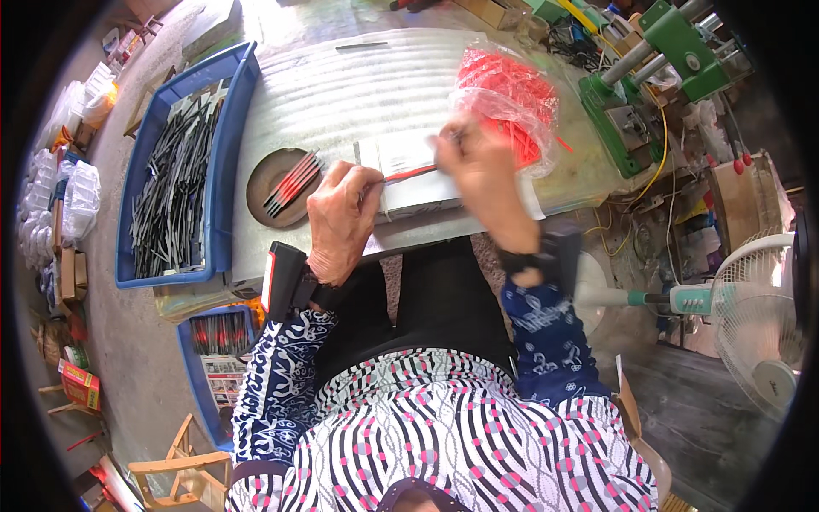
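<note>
My left hand (339,220) pinches one end of a thin black-and-red strip (411,174) between thumb and fingertips. The strip points across toward my right hand (485,175), which is blurred by motion; its fingers look curled, but what they hold cannot be made out. Beneath the strip is a white sheet-topped block (401,152) at the table's near edge. Just left of my left hand, a round brown dish (266,171) holds several similar strips (293,183) with red middles. Beyond my right hand lies a clear plastic bag (486,104) full of thin red pieces (516,81).
A blue bin (223,162) of dark thin strips (171,183) stands at the table's left. Lower left sits another blue tray (192,341) with red-and-black strips. A green metal press (618,119) stands at right, a fan (751,299) below it. One loose strip (361,45) lies at the far side.
</note>
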The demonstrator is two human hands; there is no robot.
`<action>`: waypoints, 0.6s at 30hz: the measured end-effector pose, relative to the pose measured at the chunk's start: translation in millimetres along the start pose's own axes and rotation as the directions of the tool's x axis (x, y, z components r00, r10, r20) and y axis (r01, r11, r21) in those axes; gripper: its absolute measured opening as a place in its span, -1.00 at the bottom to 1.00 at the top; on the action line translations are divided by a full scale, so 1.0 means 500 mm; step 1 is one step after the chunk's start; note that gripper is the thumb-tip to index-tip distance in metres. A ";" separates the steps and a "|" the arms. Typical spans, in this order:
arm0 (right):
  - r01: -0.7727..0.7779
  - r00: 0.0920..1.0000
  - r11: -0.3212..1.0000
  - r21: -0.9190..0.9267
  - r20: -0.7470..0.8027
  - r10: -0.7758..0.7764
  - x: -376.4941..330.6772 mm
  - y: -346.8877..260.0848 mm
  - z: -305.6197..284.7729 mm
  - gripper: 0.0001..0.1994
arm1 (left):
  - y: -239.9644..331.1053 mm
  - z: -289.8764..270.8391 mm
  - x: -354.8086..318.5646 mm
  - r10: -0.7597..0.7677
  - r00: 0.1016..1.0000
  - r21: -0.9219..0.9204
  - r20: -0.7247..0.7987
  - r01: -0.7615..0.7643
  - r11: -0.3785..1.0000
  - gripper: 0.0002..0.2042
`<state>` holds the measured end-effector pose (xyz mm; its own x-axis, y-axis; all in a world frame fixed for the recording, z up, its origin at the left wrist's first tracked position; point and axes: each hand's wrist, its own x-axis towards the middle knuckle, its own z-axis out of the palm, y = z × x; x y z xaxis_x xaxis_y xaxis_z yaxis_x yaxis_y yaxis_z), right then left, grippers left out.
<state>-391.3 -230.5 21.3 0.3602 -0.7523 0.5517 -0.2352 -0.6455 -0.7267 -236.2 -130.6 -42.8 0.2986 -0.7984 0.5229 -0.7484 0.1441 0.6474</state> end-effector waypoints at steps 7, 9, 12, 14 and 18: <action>-0.027 0.996 0.994 -0.106 0.086 0.036 -0.020 0.065 -0.001 -0.76 | 0.003 -0.001 -0.004 -0.029 1.000 -0.024 -0.004 0.029 0.999 -0.93; -0.056 0.995 0.997 -0.058 0.083 0.061 -0.028 0.058 0.001 -0.78 | 0.003 0.001 -0.004 -0.054 0.998 -0.063 -0.010 0.053 0.997 -0.93; 0.018 0.997 0.999 -0.041 0.079 -0.015 -0.028 0.030 0.023 -0.78 | 0.002 0.002 -0.004 -0.071 0.997 -0.106 -0.020 0.069 0.992 -0.92; 0.052 0.995 0.998 0.042 0.078 -0.055 -0.021 0.003 0.029 -0.78 | 0.001 0.001 -0.004 -0.076 0.997 -0.102 -0.007 0.075 0.992 -0.92; 0.123 0.992 0.973 0.193 0.010 -0.127 -0.005 -0.052 0.007 -0.79 | 0.003 0.001 -0.007 -0.103 0.995 -0.108 -0.002 0.102 0.989 -0.92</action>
<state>-383.0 -211.4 37.3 0.3963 -0.6629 0.6353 -0.0103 -0.6951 -0.7189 -238.8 -127.9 -43.7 0.3753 -0.8078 0.4545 -0.6457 0.1239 0.7534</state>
